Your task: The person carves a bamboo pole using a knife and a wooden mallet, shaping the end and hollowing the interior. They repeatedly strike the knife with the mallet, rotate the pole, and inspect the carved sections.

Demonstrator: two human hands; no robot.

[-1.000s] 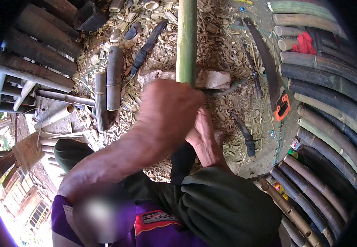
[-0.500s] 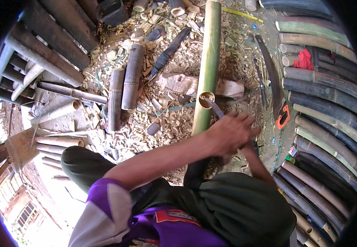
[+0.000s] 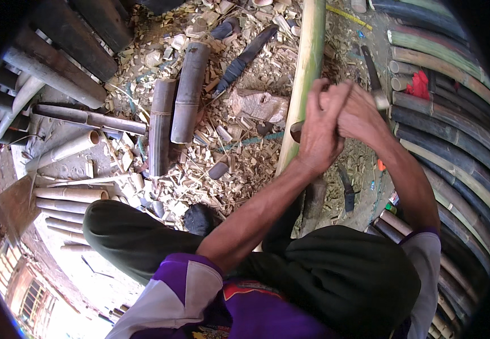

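Up high in the frame's middle, the left hand (image 3: 319, 133) and right hand (image 3: 358, 110) were shut tight together around a tool handle (image 3: 297, 130), touching the long green bamboo pole (image 3: 307, 73).

One long green bamboo pole (image 3: 307, 73) runs from far to near through the middle, and two hands (image 3: 335, 121) meet beside it. Two short grey bamboo sections (image 3: 177, 113) lie side by side on the chip-strewn ground to the left, with one wood block (image 3: 259, 105) and one dark sheathed blade (image 3: 245, 56) between them and the pole.
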